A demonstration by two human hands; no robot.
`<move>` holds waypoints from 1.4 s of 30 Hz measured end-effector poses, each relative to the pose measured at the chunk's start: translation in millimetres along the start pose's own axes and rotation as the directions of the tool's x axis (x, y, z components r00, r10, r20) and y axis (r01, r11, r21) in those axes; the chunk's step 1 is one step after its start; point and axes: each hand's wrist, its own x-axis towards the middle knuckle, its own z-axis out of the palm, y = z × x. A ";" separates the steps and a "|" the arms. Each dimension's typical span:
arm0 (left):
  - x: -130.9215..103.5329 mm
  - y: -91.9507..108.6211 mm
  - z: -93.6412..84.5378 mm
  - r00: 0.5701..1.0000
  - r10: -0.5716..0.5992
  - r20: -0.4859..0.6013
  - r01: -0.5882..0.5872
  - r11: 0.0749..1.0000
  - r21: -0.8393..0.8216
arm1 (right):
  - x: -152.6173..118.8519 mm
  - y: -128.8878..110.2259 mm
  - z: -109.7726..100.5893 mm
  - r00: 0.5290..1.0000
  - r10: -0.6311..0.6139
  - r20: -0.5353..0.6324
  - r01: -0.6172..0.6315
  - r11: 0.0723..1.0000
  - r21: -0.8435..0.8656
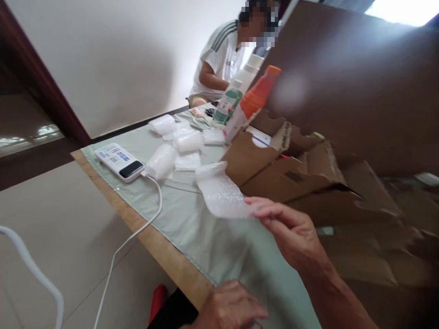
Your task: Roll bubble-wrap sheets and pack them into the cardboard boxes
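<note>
My right hand (291, 228) pinches one end of a strip of bubble wrap (221, 189) between thumb and fingers. The strip stretches away over the cloth-covered table (187, 214), its far end curling up. Low in the view, close to the table's near edge, my left hand (231, 306) is curled and a little blurred. A small dark bit shows by its fingertips, too little of it to name. Beyond the strip lie several rolled and folded pieces of bubble wrap (161, 162).
A white device with a screen (120, 162) trails a white cable (159, 196) over the table edge. Open cardboard boxes (270, 169) crowd the right side. Behind them stand a green-labelled bottle (228, 105) and an orange-capped bottle (259, 93). Another person (219, 59) sits at the far end.
</note>
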 end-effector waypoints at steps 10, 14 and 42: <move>0.9 66.2 -33.0 0.984 -0.151 -0.098 0.172 0.946 0.276 | -220.6 31.4 -72.8 0.946 0.294 -0.134 -0.271 0.948 0.170; 23.7 59.9 -23.3 0.966 -0.235 -0.108 0.257 0.824 0.505 | -273.2 27.7 -97.5 0.927 0.320 -0.198 -0.286 0.941 0.179; 60.1 59.4 32.4 0.713 -0.695 0.089 0.612 0.680 0.405 | -338.0 3.6 -127.2 0.839 -0.091 -0.536 -0.389 0.588 -0.709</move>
